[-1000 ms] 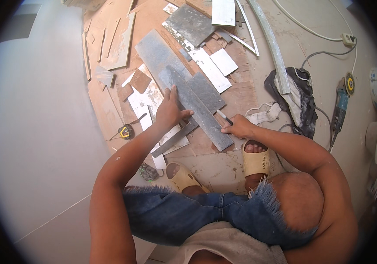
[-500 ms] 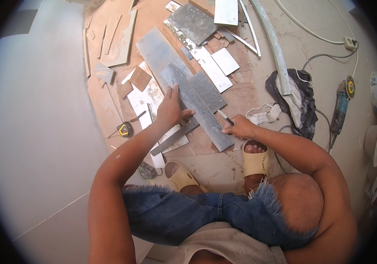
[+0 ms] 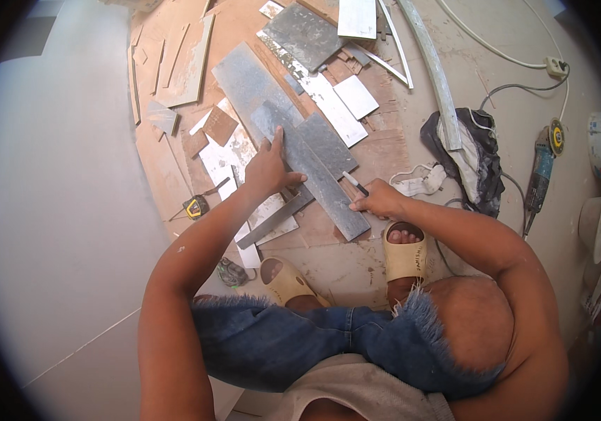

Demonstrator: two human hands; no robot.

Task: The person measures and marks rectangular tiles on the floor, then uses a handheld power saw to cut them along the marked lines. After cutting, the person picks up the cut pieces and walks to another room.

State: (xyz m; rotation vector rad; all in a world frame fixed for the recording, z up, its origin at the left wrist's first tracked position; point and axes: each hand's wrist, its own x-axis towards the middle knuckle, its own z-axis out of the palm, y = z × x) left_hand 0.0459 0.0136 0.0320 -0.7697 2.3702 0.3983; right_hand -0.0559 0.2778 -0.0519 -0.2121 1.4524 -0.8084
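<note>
The tile strip [image 3: 316, 179] is speckled grey — the pen [image 3: 355, 184] black-and-white.

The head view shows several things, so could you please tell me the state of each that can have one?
Left hand, spread on the grey tile strip
Grey tile strip, lying over other grey tiles
Right hand, closed around the marker pen
Marker pen, held; capped or uncapped unclear
Angle grinder, lying unheld, disc fitted
Yellow-and-black tape measure, lying unheld
Slide sandals, worn
Jeans, frayed at the knee

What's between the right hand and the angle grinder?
Head view: from right hand to angle grinder, a white cloth, a black-and-white bundle, then a dark cable.
</note>
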